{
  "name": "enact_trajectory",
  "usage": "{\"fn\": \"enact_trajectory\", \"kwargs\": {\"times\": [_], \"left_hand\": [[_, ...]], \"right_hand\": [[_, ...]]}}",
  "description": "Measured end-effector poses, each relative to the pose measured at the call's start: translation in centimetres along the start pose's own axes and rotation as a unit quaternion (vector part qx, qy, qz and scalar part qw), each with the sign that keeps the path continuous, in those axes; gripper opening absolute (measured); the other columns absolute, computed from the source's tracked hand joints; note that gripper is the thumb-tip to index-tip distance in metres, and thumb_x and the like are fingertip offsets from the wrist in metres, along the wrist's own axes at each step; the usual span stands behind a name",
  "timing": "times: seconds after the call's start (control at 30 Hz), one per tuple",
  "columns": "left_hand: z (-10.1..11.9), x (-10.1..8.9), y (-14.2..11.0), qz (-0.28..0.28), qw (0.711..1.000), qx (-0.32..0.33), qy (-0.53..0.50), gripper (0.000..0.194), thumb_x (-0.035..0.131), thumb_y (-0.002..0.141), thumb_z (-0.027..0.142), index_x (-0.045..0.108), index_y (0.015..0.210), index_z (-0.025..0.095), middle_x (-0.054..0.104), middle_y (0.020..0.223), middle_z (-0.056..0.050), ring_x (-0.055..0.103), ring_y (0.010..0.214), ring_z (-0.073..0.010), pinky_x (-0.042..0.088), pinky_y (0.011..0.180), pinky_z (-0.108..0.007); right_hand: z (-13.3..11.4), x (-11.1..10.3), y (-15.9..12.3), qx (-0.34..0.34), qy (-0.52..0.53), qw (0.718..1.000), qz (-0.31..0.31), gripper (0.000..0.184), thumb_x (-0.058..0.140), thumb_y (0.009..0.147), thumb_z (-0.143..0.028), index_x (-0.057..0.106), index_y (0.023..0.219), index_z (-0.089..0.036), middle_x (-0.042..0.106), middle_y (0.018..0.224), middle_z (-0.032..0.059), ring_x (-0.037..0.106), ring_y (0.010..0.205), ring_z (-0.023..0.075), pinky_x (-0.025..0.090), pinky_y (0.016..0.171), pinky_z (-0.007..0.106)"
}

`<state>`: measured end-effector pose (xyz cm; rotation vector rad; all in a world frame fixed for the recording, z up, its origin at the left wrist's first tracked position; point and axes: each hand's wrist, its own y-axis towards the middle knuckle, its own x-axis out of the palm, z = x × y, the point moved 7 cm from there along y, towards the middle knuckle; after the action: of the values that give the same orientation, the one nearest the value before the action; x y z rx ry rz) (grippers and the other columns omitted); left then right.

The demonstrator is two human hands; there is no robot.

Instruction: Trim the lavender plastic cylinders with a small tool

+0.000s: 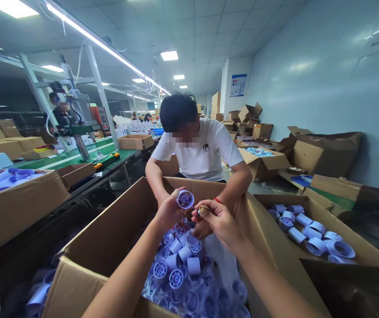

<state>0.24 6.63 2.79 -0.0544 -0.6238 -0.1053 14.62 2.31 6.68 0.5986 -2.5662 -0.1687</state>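
Hands meet above a large open cardboard box [109, 238] heaped with small white plastic fan housings [182, 265], too many and too jumbled to count. The left hand [167, 212] pinches one white round housing [185, 199] by its rim, its open face turned toward the camera. The right hand [217, 221] is curled closed around a small brownish part [204, 210] at its fingertips, just beside that housing.

Across the box, one person in a white T-shirt [205, 154] bends over the far edge, both forearms reaching down into the pile; those hands are mostly hidden behind the wearer's own.

To the right, a second open box [348, 234] holds roughly a dozen similar white housings [312, 234], lying loosely on its floor. To the left, a third box [20, 207] shows more of the same pieces at its top.

Farther back, a green-topped table [76, 157] runs along the left under strip lights, carrying two more cartons and a press-like machine [76, 115], with another person [58, 112] behind it. More cartons [325, 154] are stacked along the right wall.
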Motion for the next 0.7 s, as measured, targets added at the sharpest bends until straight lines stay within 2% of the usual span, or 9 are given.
{"fn": "enact_trajectory", "kwargs": {"times": [0.13, 0.3, 0.4, 0.5, 0.57, 0.7], "left_hand": [[0.8, 1.2, -0.7, 0.012, 1.000, 0.016, 0.002, 0.033, 0.064, 0.075, 0.025, 0.058, 0.107, 0.022, 0.067, 0.084, -0.004, 0.067, 0.074, -0.0181, 0.056, 0.061, -0.026], [1.4, 2.1, -1.5, 0.027, 1.000, 0.011, 0.005, 0.036, 0.065, 0.073, 0.021, 0.058, 0.109, 0.024, 0.065, 0.081, -0.001, 0.064, 0.064, -0.0137, 0.052, 0.053, -0.021], [1.1, 2.0, -1.4, 0.037, 0.999, -0.010, 0.008, 0.032, 0.063, 0.079, 0.030, 0.059, 0.109, 0.023, 0.067, 0.089, -0.003, 0.065, 0.066, -0.0142, 0.054, 0.058, -0.023], [0.8, 1.7, -1.1, 0.049, 0.999, -0.015, 0.006, 0.024, 0.053, 0.087, 0.035, 0.062, 0.103, 0.018, 0.068, 0.091, -0.005, 0.066, 0.074, -0.0153, 0.054, 0.065, -0.024], [0.8, 1.8, -0.8, 0.043, 0.999, -0.009, 0.015, 0.026, 0.049, 0.090, 0.037, 0.063, 0.097, 0.016, 0.069, 0.088, -0.006, 0.066, 0.075, -0.0155, 0.054, 0.066, -0.024], [0.4, 2.4, -0.7, -0.001, 0.999, -0.031, 0.032, 0.033, 0.051, 0.087, 0.045, 0.064, 0.088, 0.014, 0.067, 0.079, -0.006, 0.064, 0.070, -0.0162, 0.052, 0.065, -0.024]], "right_hand": [[-0.4, -0.4, 0.1, -0.013, 0.004, 1.000, 0.005, 0.033, 0.082, 0.058, -0.045, 0.070, 0.074, -0.019, 0.070, 0.068, -0.0002, 0.063, 0.060, 0.0114, 0.052, 0.059, 0.024], [-0.5, -0.6, 0.0, -0.001, 0.007, 1.000, 0.004, 0.034, 0.083, 0.058, -0.044, 0.070, 0.076, -0.018, 0.070, 0.066, -0.0005, 0.064, 0.061, 0.0106, 0.052, 0.063, 0.023], [-0.3, -0.5, 0.0, 0.011, 0.006, 1.000, -0.001, 0.035, 0.082, 0.058, -0.044, 0.070, 0.077, -0.017, 0.070, 0.066, -0.0004, 0.064, 0.060, 0.0109, 0.052, 0.064, 0.024], [-0.2, -0.3, -0.1, 0.006, 0.006, 1.000, -0.010, 0.033, 0.082, 0.058, -0.044, 0.070, 0.074, -0.018, 0.070, 0.066, -0.0007, 0.064, 0.060, 0.0110, 0.053, 0.064, 0.024], [-0.2, -0.2, 0.0, 0.004, 0.005, 1.000, -0.014, 0.032, 0.082, 0.058, -0.044, 0.069, 0.073, -0.018, 0.071, 0.067, -0.0006, 0.063, 0.060, 0.0111, 0.053, 0.063, 0.024], [0.1, -0.6, 0.2, 0.005, -0.022, 1.000, 0.001, 0.033, 0.081, 0.059, -0.045, 0.069, 0.073, -0.017, 0.071, 0.068, 0.0004, 0.063, 0.059, 0.0113, 0.051, 0.060, 0.024]]}}
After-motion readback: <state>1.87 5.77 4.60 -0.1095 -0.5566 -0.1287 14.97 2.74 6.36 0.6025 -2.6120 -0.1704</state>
